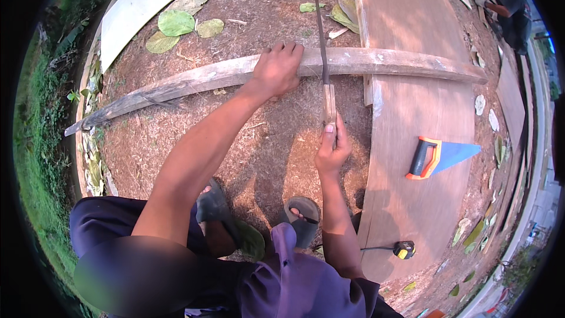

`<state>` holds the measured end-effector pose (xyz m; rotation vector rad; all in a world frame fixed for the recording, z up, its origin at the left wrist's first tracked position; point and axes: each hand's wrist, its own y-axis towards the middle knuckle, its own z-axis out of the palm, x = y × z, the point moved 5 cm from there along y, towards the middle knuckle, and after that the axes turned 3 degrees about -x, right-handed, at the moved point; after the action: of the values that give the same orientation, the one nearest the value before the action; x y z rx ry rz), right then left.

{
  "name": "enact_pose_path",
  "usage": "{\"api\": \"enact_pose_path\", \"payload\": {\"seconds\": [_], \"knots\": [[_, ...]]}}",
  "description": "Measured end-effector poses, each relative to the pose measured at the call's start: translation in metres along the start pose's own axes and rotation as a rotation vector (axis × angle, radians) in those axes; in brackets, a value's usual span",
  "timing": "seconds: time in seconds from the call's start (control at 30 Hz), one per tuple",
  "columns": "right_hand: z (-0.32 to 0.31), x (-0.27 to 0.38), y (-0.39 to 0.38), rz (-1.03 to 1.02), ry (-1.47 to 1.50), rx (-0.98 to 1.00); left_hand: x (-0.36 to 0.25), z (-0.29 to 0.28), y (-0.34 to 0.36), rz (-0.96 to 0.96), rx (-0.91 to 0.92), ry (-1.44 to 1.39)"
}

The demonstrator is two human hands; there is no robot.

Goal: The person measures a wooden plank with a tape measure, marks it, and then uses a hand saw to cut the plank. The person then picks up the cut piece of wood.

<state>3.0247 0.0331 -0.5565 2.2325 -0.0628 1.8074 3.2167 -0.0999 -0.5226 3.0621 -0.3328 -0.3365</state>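
Observation:
A long weathered wooden plank (194,79) lies across the dirt, its right end resting on a large plywood sheet (418,112). My left hand (278,69) presses down on the plank near its middle. My right hand (331,152) grips the wooden handle of a long thin-bladed knife (322,35). The blade runs straight away from me and crosses the plank just right of my left hand. My feet in dark sandals (301,219) stand on the dirt below.
A handsaw (438,157) with orange-black handle and blue blade cover lies on the plywood. A yellow tape measure (403,250) sits near the sheet's near corner. Dry leaves (175,22) and a pale board (126,17) lie far left. Another person crouches at far right (515,15).

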Motion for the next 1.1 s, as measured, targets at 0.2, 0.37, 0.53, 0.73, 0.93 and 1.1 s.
{"api": "enact_pose_path", "payload": {"seconds": [0.2,0.37,0.53,0.73,0.93,1.1], "knots": [[0.005,0.013,0.011,-0.003,0.06,-0.006,0.021,-0.017,0.033,-0.193,0.531,-0.428],[0.012,0.035,0.024,-0.098,-0.019,-0.031,0.026,-0.021,0.031,-0.161,0.43,-0.461],[0.021,0.05,0.044,-0.031,-0.04,-0.074,0.031,-0.029,0.03,-0.067,0.163,-0.337],[0.042,0.07,0.073,0.066,-0.082,0.059,0.021,-0.013,0.011,0.053,-0.115,0.192],[0.052,0.083,0.097,0.192,-0.181,0.033,0.036,0.007,0.035,-0.104,0.13,0.153],[0.057,0.087,0.108,0.216,-0.208,0.021,0.041,0.009,0.036,-0.092,0.111,0.107]]}}
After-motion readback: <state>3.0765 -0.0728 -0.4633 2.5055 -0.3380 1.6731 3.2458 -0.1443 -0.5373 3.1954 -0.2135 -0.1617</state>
